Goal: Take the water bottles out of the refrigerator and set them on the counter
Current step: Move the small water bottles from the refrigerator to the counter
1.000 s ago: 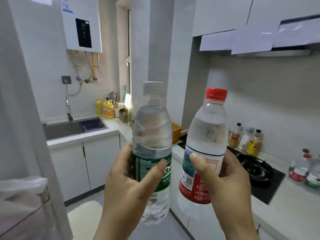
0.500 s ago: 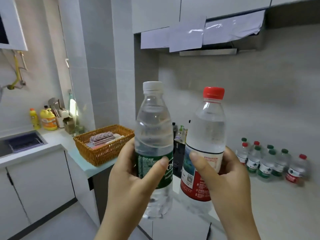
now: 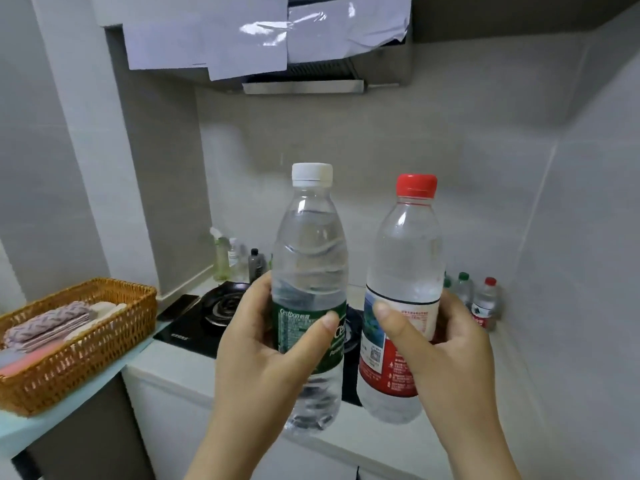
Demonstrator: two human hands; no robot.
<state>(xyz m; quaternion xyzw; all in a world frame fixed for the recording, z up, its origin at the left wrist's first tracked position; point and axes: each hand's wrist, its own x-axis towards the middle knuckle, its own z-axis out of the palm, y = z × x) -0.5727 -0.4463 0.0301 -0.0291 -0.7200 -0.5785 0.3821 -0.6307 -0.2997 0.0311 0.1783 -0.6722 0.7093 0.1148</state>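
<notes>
Standing upright in the air above the pale counter edge point(image 3: 194, 375) are two clear plastic water bottles: a white-capped one with a green label point(image 3: 310, 271) and a red-capped one with a red and white label point(image 3: 405, 271), nearly touching. The left hand point(image 3: 256, 355) wraps the green-labelled bottle, thumb across its label; the right hand point(image 3: 446, 355) clasps the other likewise, both forearms raised
</notes>
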